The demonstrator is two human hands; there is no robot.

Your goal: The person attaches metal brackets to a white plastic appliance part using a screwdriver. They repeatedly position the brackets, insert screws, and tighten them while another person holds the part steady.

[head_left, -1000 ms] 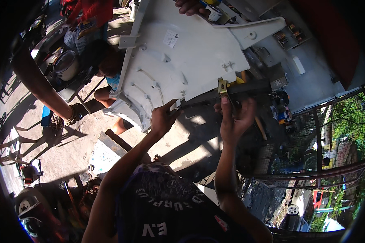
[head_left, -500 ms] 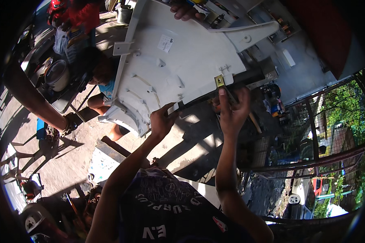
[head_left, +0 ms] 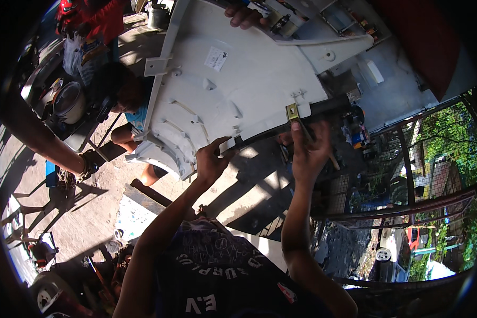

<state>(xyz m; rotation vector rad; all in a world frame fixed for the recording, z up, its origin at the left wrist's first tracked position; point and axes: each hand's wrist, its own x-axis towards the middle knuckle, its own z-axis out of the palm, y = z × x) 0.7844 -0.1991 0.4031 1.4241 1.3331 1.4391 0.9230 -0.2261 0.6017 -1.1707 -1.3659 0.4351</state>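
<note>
A large white moulded panel (head_left: 191, 69) with ribs, tabs and a small paper label is held up in front of me, ribbed side facing me. My left hand (head_left: 213, 160) is closed on its lower edge, at a small white tab. A dark strip (head_left: 265, 130) runs along that edge. My right hand (head_left: 308, 148) is at the strip, finger pressed to the lower end of a brass-coloured metal clip (head_left: 292, 112) on the panel's edge. The other fingers are curled and partly shadowed. Another person's hand (head_left: 244, 17) grips the panel's top edge.
A person in a blue shirt (head_left: 138, 117) crouches left of the panel. Another person's arm (head_left: 45, 135) reaches in from the left. A lidded white bucket (head_left: 69, 102) stands on a dark surface. A mesh fence (head_left: 397, 175) is at right.
The panel's right end and the clip have shifted slightly right and down, and my right hand with them. My left hand stays on its tab.
</note>
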